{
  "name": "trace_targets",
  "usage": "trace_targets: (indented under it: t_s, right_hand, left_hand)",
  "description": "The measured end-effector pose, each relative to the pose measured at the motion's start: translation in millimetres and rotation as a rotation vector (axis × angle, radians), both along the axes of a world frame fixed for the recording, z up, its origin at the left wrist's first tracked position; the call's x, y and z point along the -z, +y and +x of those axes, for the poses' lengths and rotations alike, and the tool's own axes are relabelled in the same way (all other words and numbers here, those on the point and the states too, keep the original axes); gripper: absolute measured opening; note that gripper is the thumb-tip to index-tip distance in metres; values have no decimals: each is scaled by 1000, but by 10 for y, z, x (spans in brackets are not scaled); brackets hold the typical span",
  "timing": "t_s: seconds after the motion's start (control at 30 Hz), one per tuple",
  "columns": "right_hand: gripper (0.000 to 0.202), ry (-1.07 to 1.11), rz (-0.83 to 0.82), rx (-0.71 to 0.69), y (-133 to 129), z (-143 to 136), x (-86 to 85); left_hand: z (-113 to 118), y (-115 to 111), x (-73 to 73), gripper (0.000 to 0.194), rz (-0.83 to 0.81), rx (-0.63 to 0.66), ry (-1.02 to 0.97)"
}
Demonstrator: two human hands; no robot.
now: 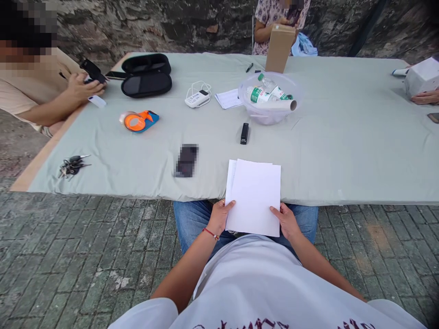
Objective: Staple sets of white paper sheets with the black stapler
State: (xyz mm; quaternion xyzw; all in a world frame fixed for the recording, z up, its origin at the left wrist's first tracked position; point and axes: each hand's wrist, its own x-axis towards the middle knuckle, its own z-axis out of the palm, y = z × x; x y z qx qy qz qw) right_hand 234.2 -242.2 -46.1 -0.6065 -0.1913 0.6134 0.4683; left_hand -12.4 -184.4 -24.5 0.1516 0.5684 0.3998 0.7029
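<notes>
A few white sheets of paper (255, 196) lie slightly fanned, half on the table's near edge and half over my lap. My left hand (221, 217) pinches their left edge, thumb on top and the other fingers mostly hidden beneath. At the right edge my right hand (286, 219) grips them the same way. Just beyond the sheets lies a small black stapler (244, 134). To their left is a dark phone-like object (186, 161), blurred out in the picture.
On the cloth-covered table (343, 155) are keys (72, 165), an orange tape dispenser (137, 121), an open black case (147, 84), a white corded device (198, 98), a clear basin (264, 116) holding bottles, and a cardboard box (279, 48). Other people sit left, right and opposite.
</notes>
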Motion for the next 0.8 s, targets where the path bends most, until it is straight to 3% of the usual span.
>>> trace_targets:
  t_s: [0.27, 0.4, 0.5, 0.6, 0.7, 0.8]
  right_hand:
    - [39, -168, -13, -30, 32, 301, -18]
    - [34, -282, -3, 16, 71, 463, -109]
    - [32, -180, -8, 59, 82, 530, -192]
    - [31, -84, -30, 32, 100, 528, -256]
    - [31, -20, -12, -46, 141, 452, -287]
    - [30, 16, 20, -106, 200, 346, -289]
  left_hand:
    - [32, 0, 37, 45, 165, -5, 60]
    - [-12, -4, 26, 60, 248, -34, 209]
    - [-31, 4, -2, 42, 304, -4, 263]
    - [-24, 14, -40, 23, 216, 93, 235]
    - [3, 27, -91, 33, 84, 106, 127]
    - [30, 41, -141, 39, 73, 109, 52]
